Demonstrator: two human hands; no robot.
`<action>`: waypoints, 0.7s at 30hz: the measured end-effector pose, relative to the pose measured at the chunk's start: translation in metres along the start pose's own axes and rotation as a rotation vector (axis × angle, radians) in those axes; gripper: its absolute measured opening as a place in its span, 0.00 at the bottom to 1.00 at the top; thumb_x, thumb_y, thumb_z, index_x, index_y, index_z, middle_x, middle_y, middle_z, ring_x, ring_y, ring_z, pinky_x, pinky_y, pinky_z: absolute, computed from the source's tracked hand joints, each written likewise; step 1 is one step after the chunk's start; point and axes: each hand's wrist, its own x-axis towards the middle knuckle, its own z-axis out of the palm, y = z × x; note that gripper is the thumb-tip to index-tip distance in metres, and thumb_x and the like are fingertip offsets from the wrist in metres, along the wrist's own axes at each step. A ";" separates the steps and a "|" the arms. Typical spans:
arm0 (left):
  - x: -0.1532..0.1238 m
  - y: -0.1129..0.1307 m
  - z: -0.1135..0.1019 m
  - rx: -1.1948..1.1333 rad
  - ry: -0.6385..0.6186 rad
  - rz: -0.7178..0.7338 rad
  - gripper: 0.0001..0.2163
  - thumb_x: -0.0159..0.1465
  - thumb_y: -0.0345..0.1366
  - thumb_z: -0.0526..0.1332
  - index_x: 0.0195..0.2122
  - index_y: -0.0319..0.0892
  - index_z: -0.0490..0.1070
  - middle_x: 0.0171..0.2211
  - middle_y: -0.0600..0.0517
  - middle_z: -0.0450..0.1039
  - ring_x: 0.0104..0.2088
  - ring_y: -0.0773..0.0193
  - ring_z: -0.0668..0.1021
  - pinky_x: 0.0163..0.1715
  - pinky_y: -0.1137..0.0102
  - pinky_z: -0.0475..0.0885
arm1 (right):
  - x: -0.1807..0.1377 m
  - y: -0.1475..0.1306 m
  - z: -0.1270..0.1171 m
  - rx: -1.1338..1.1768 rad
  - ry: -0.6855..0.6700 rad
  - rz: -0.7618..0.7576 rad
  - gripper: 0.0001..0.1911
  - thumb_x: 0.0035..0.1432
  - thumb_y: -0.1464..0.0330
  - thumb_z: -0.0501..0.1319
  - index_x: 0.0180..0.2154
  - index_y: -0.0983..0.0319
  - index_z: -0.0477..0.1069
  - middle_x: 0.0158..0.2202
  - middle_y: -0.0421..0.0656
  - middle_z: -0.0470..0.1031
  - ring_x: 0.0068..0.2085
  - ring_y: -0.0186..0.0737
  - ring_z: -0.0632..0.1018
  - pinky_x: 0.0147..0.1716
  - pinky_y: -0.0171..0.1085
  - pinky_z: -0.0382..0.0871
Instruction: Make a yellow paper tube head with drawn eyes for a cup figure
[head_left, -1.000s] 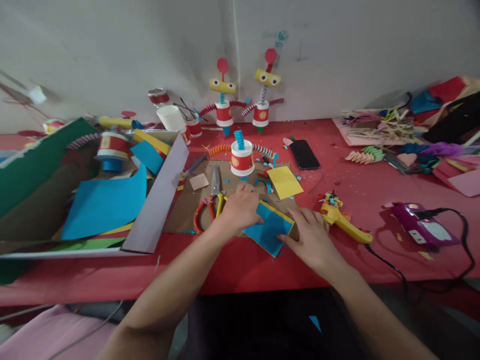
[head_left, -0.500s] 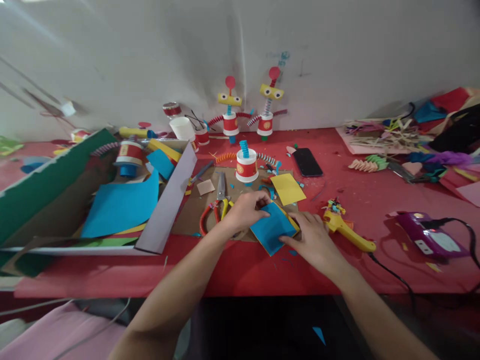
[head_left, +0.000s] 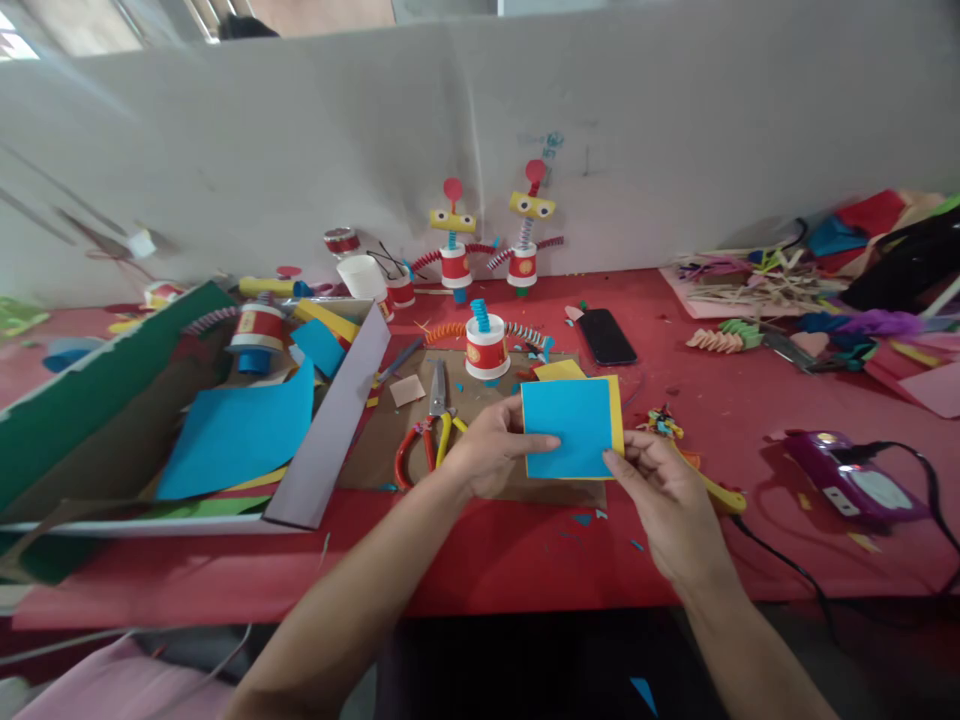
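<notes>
Between my two hands is a blue paper square (head_left: 568, 425) with a yellow sheet behind it, its edge showing along the right and bottom. My left hand (head_left: 491, 447) pinches the left edge, thumb lying over the blue face. At the right edge my right hand (head_left: 664, 485) grips the papers, thumb in front. Behind the held papers, another yellow paper (head_left: 561, 370) shows in part. A paper-cup figure (head_left: 487, 350) with orange and striped spring arms and a blue spring on top stands just beyond. Scissors (head_left: 437, 390) and red-handled pliers (head_left: 409, 455) lie left of my left hand.
An open box (head_left: 330, 430) with blue paper (head_left: 236, 430) and a cup figure stands left. Two finished-looking figures (head_left: 455, 265) are by the wall. A phone (head_left: 606, 337), a yellow glue gun (head_left: 724, 497) with cord, and a purple power socket (head_left: 855, 478) lie right.
The blue and yellow papers have been raised off the cardboard and turned from slanted to nearly square-on. Both hands have moved to the papers' left and right edges. The camera view has tilted up slightly.
</notes>
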 end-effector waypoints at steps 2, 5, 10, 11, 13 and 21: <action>0.001 -0.005 0.007 -0.047 0.013 -0.042 0.21 0.46 0.33 0.73 0.41 0.35 0.74 0.37 0.45 0.79 0.38 0.59 0.80 0.45 0.61 0.73 | -0.003 -0.001 0.003 0.065 0.018 0.013 0.13 0.53 0.62 0.67 0.40 0.58 0.71 0.36 0.42 0.78 0.38 0.39 0.77 0.40 0.39 0.71; 0.000 -0.009 0.011 -0.077 0.008 -0.084 0.19 0.45 0.33 0.74 0.37 0.34 0.76 0.34 0.46 0.79 0.35 0.60 0.80 0.44 0.62 0.74 | -0.006 0.000 0.006 0.171 -0.026 0.114 0.16 0.50 0.63 0.69 0.41 0.58 0.71 0.37 0.41 0.79 0.38 0.40 0.78 0.41 0.40 0.72; 0.000 -0.009 0.007 -0.053 0.035 -0.167 0.19 0.45 0.36 0.74 0.38 0.37 0.76 0.35 0.48 0.78 0.33 0.62 0.79 0.40 0.64 0.74 | -0.009 0.005 0.009 0.187 0.081 0.129 0.16 0.46 0.64 0.71 0.38 0.59 0.71 0.34 0.39 0.80 0.33 0.38 0.78 0.36 0.39 0.72; 0.000 -0.009 0.006 -0.029 0.047 -0.182 0.17 0.45 0.36 0.74 0.35 0.37 0.75 0.33 0.49 0.78 0.32 0.64 0.79 0.39 0.65 0.74 | -0.009 0.005 0.009 0.191 0.117 0.111 0.16 0.46 0.65 0.71 0.38 0.59 0.71 0.35 0.40 0.80 0.34 0.38 0.78 0.37 0.40 0.72; 0.001 -0.009 0.004 0.025 0.051 -0.177 0.14 0.44 0.35 0.74 0.29 0.37 0.74 0.27 0.52 0.76 0.28 0.67 0.77 0.36 0.67 0.73 | -0.008 0.005 0.010 0.208 0.158 0.095 0.16 0.46 0.65 0.71 0.37 0.59 0.71 0.37 0.40 0.80 0.36 0.39 0.78 0.38 0.40 0.72; -0.004 -0.001 0.008 0.263 0.039 -0.034 0.11 0.51 0.40 0.69 0.22 0.38 0.70 0.21 0.57 0.67 0.24 0.72 0.67 0.26 0.72 0.60 | -0.009 0.008 0.011 0.236 0.092 0.156 0.19 0.47 0.65 0.70 0.42 0.59 0.71 0.40 0.42 0.80 0.39 0.43 0.79 0.42 0.45 0.73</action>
